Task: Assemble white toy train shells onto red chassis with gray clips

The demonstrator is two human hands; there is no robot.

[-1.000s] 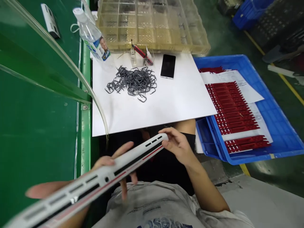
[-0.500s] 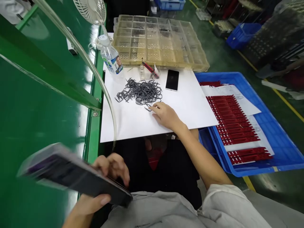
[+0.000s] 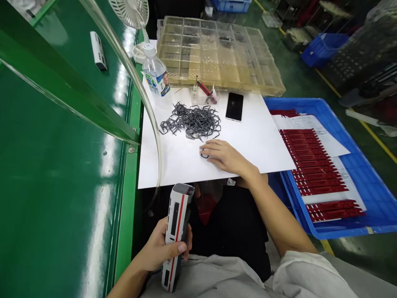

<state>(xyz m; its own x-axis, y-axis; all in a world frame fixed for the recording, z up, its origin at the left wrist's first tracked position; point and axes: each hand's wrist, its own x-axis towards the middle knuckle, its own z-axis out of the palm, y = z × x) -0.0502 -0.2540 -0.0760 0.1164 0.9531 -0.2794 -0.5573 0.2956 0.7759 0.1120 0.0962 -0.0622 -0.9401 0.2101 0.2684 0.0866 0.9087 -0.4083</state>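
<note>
My left hand (image 3: pixel 164 246) is wrapped round a toy train car (image 3: pixel 179 231), white with a red stripe, dark windows and a dark grey side. It is tilted nearly upright over my lap. My right hand (image 3: pixel 225 156) rests on the white board (image 3: pixel 182 165) near its front edge, fingertips closed on a small dark grey bent piece (image 3: pixel 204 155). Just beyond these fingers lies a tangled pile of similar dark grey bent pieces (image 3: pixel 198 121).
Behind the pile stand a water bottle (image 3: pixel 156 74), a small clear box (image 3: pixel 203 97) holding tools, a phone (image 3: pixel 235 106) and a compartment tray (image 3: pixel 217 58). A blue crate (image 3: pixel 366 178) with red strips is at right. A clear hose (image 3: pixel 151 111) hangs at left.
My left hand has turned the train car from lying slanted to the left to nearly upright, nearer the board. My right hand has drawn a bent piece toward me, away from the pile.
</note>
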